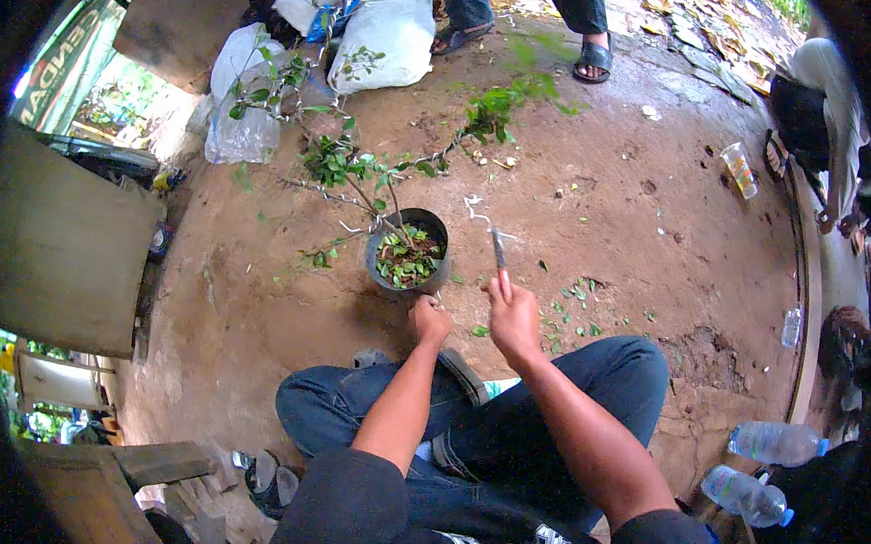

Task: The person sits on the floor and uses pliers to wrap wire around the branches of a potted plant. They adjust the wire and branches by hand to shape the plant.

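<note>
In front of my crossed legs stands a dark round pot holding a small tree, its branches wound with silvery wire. Soil and loose green leaves fill the pot. My left hand is closed at the pot's near side; a small pale bit shows at its fingers, too small to name. Right of the pot, my right hand grips a slim tool with a reddish handle and dark metal end, pointing away from me. Beyond its tip, a bent piece of pale wire lies on the ground.
Cut leaves are scattered on the dirt to the right. White sacks stand at the back, beside a person's sandalled foot. A plastic cup and water bottles lie right; another person sits there. Wooden furniture is left.
</note>
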`<state>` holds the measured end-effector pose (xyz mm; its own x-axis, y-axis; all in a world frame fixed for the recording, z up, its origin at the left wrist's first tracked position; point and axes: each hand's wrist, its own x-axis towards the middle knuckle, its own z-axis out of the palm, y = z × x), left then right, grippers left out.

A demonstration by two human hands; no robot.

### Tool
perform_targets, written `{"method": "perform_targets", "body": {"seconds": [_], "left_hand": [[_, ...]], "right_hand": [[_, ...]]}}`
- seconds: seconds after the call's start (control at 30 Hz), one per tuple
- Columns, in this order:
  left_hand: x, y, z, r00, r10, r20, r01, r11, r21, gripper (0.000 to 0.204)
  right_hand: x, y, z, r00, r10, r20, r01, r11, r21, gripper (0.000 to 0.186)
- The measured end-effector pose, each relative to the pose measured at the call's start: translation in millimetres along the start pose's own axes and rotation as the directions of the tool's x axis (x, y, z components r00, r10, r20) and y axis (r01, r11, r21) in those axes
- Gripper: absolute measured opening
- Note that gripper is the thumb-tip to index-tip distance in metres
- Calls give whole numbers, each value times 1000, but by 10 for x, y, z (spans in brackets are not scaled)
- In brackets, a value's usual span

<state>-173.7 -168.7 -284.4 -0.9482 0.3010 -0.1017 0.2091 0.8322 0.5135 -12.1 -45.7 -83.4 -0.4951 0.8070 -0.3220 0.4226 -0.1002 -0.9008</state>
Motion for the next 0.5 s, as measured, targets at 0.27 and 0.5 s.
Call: {"method": "perform_targets", "body": {"seconds": [0.27, 0.5], "left_hand": [[-101, 70, -325, 944, 256, 208, -293, 940, 172, 24], [-415, 273, -780, 937, 151, 316, -108, 983, -150, 13]], "right_hand": [[592, 78, 1142, 965, -175, -193, 168, 984, -56, 39], [763, 127, 1140, 977, -131, -167, 120, 990, -71, 34]]}}
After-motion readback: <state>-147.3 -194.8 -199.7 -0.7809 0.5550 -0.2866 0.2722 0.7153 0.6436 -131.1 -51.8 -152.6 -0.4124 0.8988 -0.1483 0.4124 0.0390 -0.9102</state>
